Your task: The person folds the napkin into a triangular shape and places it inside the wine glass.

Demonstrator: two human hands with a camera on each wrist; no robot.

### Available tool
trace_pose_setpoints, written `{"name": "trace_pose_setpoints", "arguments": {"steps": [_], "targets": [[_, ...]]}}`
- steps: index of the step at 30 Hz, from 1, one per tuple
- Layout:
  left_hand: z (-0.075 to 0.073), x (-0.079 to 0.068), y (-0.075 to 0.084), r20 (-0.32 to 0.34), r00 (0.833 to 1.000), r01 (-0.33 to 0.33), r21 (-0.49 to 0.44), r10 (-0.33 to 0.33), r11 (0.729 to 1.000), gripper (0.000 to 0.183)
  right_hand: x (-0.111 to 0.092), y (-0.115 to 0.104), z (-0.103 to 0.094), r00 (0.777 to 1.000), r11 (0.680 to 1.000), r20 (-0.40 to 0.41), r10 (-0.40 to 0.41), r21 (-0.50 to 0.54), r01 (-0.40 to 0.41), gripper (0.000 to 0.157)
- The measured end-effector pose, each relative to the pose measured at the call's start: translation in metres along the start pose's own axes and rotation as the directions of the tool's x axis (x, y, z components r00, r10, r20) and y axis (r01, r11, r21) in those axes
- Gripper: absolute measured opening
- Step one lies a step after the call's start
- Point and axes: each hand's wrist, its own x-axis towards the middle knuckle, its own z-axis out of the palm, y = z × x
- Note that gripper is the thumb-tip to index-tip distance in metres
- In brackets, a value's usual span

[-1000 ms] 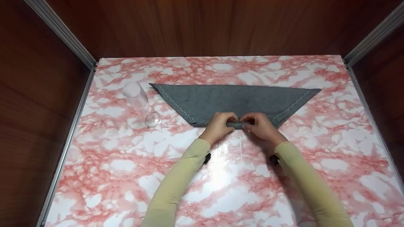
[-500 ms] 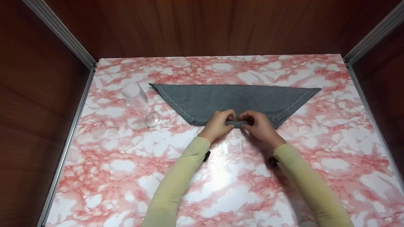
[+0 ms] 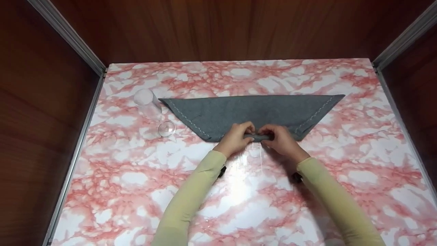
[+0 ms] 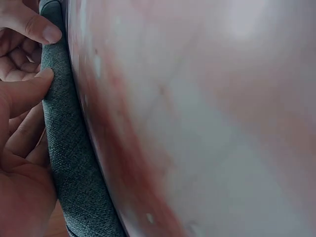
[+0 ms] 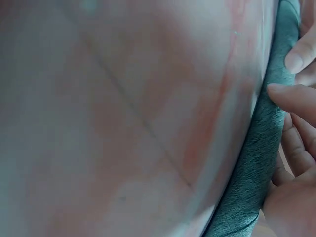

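Observation:
A grey cloth napkin (image 3: 245,109) with pale stitching along its slanted sides lies on the table, its near edge rolled into a thin tube. My left hand (image 3: 235,138) pinches that rolled edge near its middle, thumb on the near side and fingers curled over the far side. Right beside it my right hand (image 3: 280,140) pinches the same roll, the fingertips of both hands close together. Close up, the left wrist view shows the thumb pressing the rolled cloth (image 4: 74,143); in the right wrist view the roll (image 5: 259,148) runs along the fingers.
Left of the napkin stands a clear drinking glass (image 3: 148,102), with a small clear round glass piece (image 3: 166,129) just in front of it. The red-and-white marbled table (image 3: 136,191) is enclosed by dark wood panels (image 3: 222,30) at the back and sides.
Both hands keep their pinch on the rolled edge. The napkin's far edge and left corner have shifted slightly toward me, and the fingers have worked a little along the roll.

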Motion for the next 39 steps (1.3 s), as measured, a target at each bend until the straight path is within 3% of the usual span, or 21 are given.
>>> {"name": "trace_pose_setpoints", "arguments": {"steps": [8, 13, 17, 20, 25, 35, 39], "targets": [[0.001, -0.013, -0.001, 0.046, 0.999, 0.028, -0.062, -0.025, 0.998, 0.021, -0.006, 0.001, 0.0, 0.999, 0.996, 0.041, 0.03, 0.08, -0.033, 0.021], [0.003, -0.013, -0.001, 0.015, 1.0, -0.005, -0.141, 0.007, 0.99, 0.035, -0.005, 0.002, -0.001, 0.997, 0.99, 0.053, 0.064, 0.125, -0.07, 0.019], [0.006, -0.014, -0.001, -0.016, 1.0, -0.009, -0.199, 0.006, 0.98, 0.038, -0.008, -0.021, -0.007, 0.994, 0.987, 0.08, 0.071, 0.138, -0.081, 0.02], [0.007, -0.013, -0.002, -0.036, 0.999, -0.002, -0.215, -0.006, 0.977, 0.036, -0.008, -0.026, -0.007, 0.994, 0.986, 0.093, 0.063, 0.151, -0.077, 0.021], [0.008, -0.011, -0.003, -0.054, 0.999, -0.006, -0.219, -0.006, 0.976, 0.034, -0.004, -0.003, 0.001, 0.997, 0.989, 0.063, 0.043, 0.137, -0.051, 0.023], [0.004, -0.008, -0.002, -0.007, 0.998, 0.067, -0.154, -0.069, 0.986, 0.033, -0.011, -0.003, 0.0, 0.999, 0.998, -0.041, 0.016, 0.068, -0.013, 0.027], [0.003, -0.005, -0.002, -0.009, 0.998, 0.061, -0.146, -0.063, 0.987, 0.034, -0.012, -0.003, 0.0, 0.998, 1.0, -0.065, -0.012, 0.023, 0.014, 0.028]]}}
